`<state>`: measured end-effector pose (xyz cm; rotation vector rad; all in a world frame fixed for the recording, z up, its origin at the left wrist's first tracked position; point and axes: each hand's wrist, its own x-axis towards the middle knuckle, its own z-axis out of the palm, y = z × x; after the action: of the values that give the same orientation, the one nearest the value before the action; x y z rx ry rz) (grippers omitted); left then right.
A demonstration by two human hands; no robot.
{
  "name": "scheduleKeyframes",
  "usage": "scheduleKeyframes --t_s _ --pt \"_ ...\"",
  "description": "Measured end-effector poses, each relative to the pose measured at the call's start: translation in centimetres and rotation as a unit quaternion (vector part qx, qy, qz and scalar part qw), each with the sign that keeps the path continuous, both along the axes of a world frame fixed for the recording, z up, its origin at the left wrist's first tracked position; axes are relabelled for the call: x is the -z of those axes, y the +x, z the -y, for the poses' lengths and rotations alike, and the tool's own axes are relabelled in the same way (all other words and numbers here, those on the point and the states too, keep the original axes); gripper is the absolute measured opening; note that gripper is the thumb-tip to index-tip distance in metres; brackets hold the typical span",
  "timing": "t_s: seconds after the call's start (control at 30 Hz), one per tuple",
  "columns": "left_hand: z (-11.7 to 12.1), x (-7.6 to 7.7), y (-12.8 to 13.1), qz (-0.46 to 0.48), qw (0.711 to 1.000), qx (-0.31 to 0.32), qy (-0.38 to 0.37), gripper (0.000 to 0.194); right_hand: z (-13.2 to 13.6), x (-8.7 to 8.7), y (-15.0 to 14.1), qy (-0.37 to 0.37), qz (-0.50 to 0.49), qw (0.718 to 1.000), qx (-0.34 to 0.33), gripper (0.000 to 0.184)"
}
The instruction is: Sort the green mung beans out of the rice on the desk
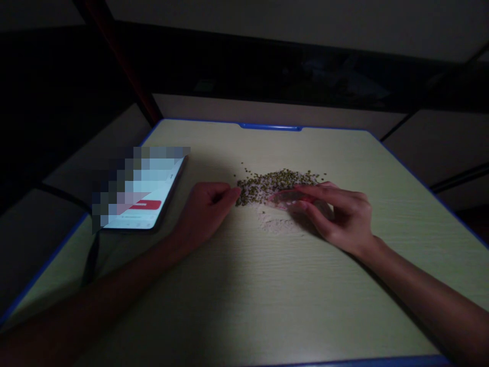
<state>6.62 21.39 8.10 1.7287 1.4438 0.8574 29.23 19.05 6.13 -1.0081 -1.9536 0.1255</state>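
Note:
A heap of small green beans [282, 178] mixed with whitish grains lies on the pale wooden tabletop [244, 285]. In front of it spreads a patch of whitish powder or fine grains [278, 223]. My right hand [340, 214] pinches a see-through, pink-rimmed oval piece [284, 200] between thumb and fingers, low over the heap's near right side. The light is too dim to tell its exact kind. My left hand [210, 209] is curled closed at the heap's left end, its fingertips beside the beans. Whatever it may hold is hidden.
A phone or tablet [148, 204] with a lit screen, partly blurred out, lies on the left side of the table. A dark cable [91, 255] runs near it. Blue edging and a blue handle-like strip [271, 127] border the tabletop.

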Motion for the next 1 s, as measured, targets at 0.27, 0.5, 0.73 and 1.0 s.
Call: scheduleKeyframes --t_s 0.27,0.5,0.73,1.0 --pt "0.07 -0.06 0.03 -0.003 1.000 0.002 0.003 0.038 0.12 -0.08 -0.05 0.007 0.014 0.999 -0.041 0.031" --pt "-0.02 0.12 -0.03 -0.002 1.000 0.004 0.009 0.038 0.16 -0.16 -0.07 0.010 0.012 1.000 -0.025 0.029" --pt "-0.08 0.21 -0.02 0.004 1.000 0.006 0.016 0.039 0.07 -0.05 -0.10 0.007 -0.001 1.000 -0.006 0.025" --pt "-0.05 0.23 0.00 0.002 1.000 0.005 0.014 0.040 -0.04 -0.09 -0.19 -0.004 0.000 1.000 0.013 0.022"
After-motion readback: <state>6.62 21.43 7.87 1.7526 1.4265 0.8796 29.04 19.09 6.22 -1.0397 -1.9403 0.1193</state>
